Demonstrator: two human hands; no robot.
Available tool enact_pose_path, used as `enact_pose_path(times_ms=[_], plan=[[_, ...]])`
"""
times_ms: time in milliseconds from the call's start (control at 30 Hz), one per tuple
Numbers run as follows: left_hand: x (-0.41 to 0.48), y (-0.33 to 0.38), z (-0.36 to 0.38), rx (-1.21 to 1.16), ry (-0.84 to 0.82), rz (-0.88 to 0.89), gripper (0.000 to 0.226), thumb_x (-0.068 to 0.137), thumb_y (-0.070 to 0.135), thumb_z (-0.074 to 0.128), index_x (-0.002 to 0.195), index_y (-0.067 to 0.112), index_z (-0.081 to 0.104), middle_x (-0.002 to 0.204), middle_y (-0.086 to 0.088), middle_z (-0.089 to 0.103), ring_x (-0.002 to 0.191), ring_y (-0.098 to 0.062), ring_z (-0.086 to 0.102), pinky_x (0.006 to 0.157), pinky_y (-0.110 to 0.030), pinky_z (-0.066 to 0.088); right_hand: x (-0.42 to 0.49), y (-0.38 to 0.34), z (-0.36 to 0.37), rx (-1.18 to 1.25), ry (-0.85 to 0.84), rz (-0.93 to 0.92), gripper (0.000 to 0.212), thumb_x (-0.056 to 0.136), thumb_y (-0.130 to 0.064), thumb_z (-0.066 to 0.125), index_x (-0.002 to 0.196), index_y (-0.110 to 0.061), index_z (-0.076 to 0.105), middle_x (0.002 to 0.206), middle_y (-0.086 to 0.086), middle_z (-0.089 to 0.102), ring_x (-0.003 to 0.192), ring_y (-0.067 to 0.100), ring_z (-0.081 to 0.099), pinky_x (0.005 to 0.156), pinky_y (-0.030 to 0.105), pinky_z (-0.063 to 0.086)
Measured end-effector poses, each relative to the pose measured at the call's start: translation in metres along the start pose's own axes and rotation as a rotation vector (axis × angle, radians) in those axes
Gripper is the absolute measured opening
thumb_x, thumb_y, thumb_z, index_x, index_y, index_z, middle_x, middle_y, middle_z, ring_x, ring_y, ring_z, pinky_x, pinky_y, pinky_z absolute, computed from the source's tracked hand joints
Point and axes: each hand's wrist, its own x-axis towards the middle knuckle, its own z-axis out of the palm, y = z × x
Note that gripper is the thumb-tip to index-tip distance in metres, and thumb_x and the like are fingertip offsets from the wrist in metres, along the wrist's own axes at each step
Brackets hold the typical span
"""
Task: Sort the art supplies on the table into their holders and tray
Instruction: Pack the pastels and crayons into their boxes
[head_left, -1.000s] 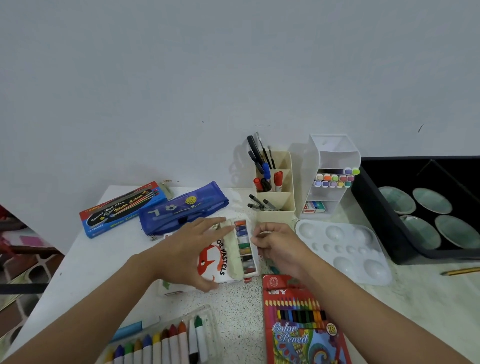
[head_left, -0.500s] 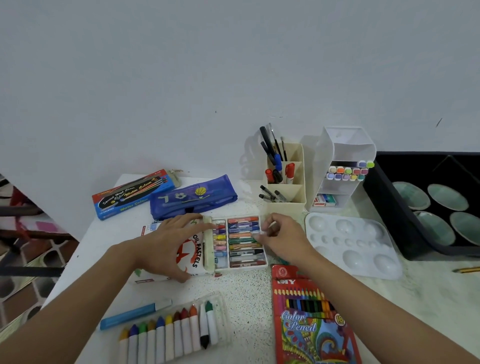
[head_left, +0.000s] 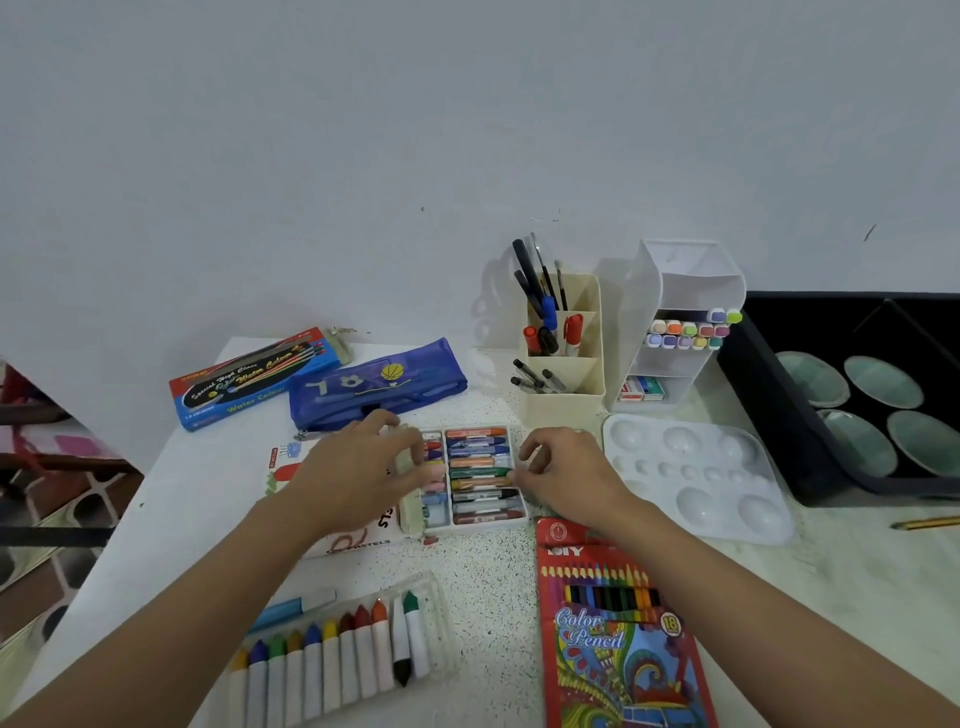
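**Booth:** Pastels (head_left: 475, 475) dead centre, box open, sticks in neat rows. What's the left hand (head_left: 358, 467) up to?

**Me:** Pinning the lid (head_left: 358, 543). My fingers are curled over its cream flap, because thin card like that wants to spring back over the sticks.

**Booth:** And the right hand (head_left: 561, 470)?

**Me:** The fingers are bent in at the box's right edge, tips by the end of the green pastel (head_left: 478, 472). It's blurred there, so I can't tell whether I've pinched it or am only touching it.

**Booth:** Why come in from the end?

**Me:** They're round, paper-wrapped and packed side by side in a shallow white insert. There's no gap for a finger between them, so I reckon the end is the only way in.

**Booth:** Where could they go?

**Me:** The cream holder (head_left: 563, 405), just above the box, has stepped pockets with pens standing up in them. The white holder (head_left: 685, 270) to its right keeps markers lying caps-out. The black tray (head_left: 769, 405), at the right edge, carries four shallow green dishes.

**Booth:** How far along are you?

**Me:** Early, I'd say. The chunky crayons (head_left: 337, 660) at lower left, the pencil pack (head_left: 618, 639) at lower centre and the glossy moulded palette (head_left: 696, 473) all lie loose on the speckled table (head_left: 493, 587).
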Motion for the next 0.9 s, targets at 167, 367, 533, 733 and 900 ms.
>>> enact_pose_path(times_ms=[167, 367, 533, 733, 900], plan=[[0.001, -0.002, 0.012, -0.052, 0.032, -0.011, 0.032, 0.086, 0.059, 0.065, 0.107, 0.040, 0.051, 0.129, 0.014, 0.042, 0.108, -0.008, 0.048, 0.087, -0.028, 0.052, 0.003, -0.001, 0.005, 0.011, 0.036, 0.009, 0.002, 0.080, -0.018, 0.077, 0.081, -0.016, 0.076, 0.068, -0.006, 0.069, 0.065, 0.005, 0.062, 0.058, 0.016, 0.046], [-0.004, -0.013, 0.009, -0.122, 0.015, -0.019, 0.029, 0.084, 0.050, 0.072, 0.107, 0.041, 0.055, 0.132, 0.014, 0.041, 0.114, -0.009, 0.046, 0.095, -0.029, 0.050, 0.005, 0.009, 0.002, 0.035, 0.070, 0.006, 0.003, 0.082, -0.020, 0.078, 0.081, -0.018, 0.076, 0.074, -0.006, 0.070, 0.068, 0.003, 0.063, 0.055, 0.007, 0.041], [-0.004, -0.013, 0.009, -0.135, 0.011, -0.008, 0.031, 0.085, 0.052, 0.071, 0.108, 0.043, 0.053, 0.137, 0.012, 0.040, 0.119, -0.010, 0.044, 0.098, -0.031, 0.048, 0.005, 0.015, -0.014, 0.089, 0.060, -0.008, 0.016, 0.092, -0.017, 0.069, 0.077, -0.018, 0.075, 0.072, -0.006, 0.073, 0.070, 0.009, 0.067, 0.069, 0.025, 0.055], [-0.004, -0.014, 0.005, -0.099, -0.095, 0.016, 0.047, 0.080, 0.060, 0.072, 0.117, 0.044, 0.049, 0.140, 0.012, 0.033, 0.125, -0.012, 0.038, 0.101, -0.031, 0.045, -0.007, 0.024, -0.044, -0.219, -0.185, -0.049, 0.012, 0.086, -0.016, 0.067, 0.089, -0.020, 0.079, 0.087, -0.007, 0.073, 0.082, 0.006, 0.065, 0.073, 0.019, 0.052], [-0.002, -0.018, 0.002, -0.097, -0.104, 0.023, 0.049, 0.078, 0.060, 0.074, 0.118, 0.046, 0.050, 0.139, 0.012, 0.035, 0.122, -0.011, 0.039, 0.101, -0.029, 0.043, -0.021, 0.019, -0.034, -0.304, -0.235, -0.148, 0.015, 0.081, -0.031, 0.078, 0.088, -0.019, 0.073, 0.082, -0.008, 0.068, 0.077, 0.007, 0.063, 0.072, 0.027, 0.056]])
